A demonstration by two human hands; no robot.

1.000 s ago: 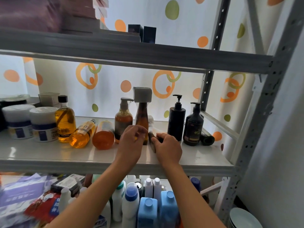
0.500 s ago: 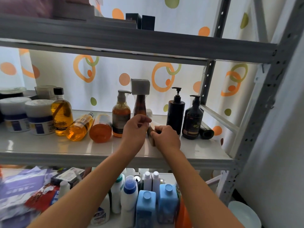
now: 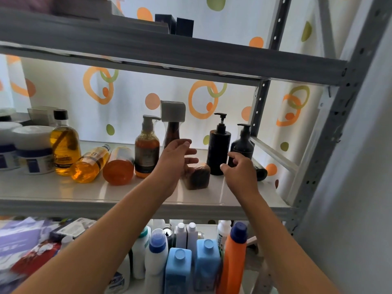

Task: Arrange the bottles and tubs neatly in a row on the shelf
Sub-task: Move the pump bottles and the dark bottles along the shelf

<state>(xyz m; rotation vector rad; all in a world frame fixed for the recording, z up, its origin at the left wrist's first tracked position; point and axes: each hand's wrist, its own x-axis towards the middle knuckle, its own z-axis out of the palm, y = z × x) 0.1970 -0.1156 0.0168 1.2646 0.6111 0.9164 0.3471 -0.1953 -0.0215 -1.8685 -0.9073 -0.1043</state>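
Observation:
On the white middle shelf a brown bottle lies on its side between my hands. My left hand hovers just left of it with fingers spread, holding nothing. My right hand is to its right, fingers loosely curled and empty, in front of a squat dark pump bottle. A tall black pump bottle, an amber pump bottle and a brown bottle with a grey cap stand behind. Two orange bottles lie tipped over. A yellow bottle and white tubs stand at the left.
A dark tube lies at the shelf's right end by the grey upright. The upper shelf hangs close overhead. Below, several blue, white and orange detergent bottles stand packed together beside packets at the left.
Both hands held the brown bottle together a moment ago. They have let go and moved apart, left hand to the left, right hand to the right, leaving the bottle lying on the shelf.

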